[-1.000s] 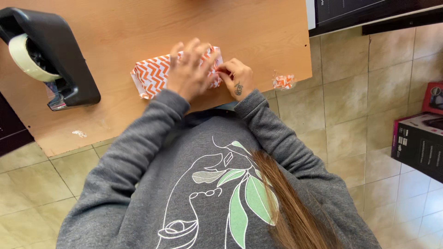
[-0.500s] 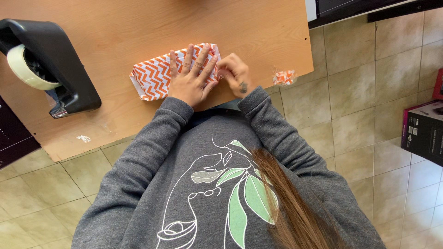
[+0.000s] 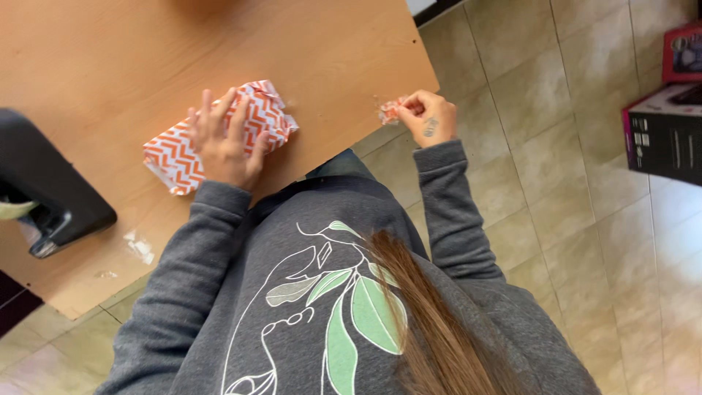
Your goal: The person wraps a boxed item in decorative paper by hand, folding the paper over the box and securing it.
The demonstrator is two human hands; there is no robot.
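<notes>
- parcel [image 3: 219, 135]: matt printed paper, creased
- table [image 3: 131, 51]: smooth wood-look top
- tape dispenser [image 3: 47, 194]: black plastic
- floor [image 3: 585, 183]: glossy tile

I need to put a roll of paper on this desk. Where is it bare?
The wooden desk is bare along its far side, beyond the orange-and-white zigzag wrapped parcel under the left hand. It is crowded near the black tape dispenser and at the corner where the right hand pinches a paper scrap.
</notes>
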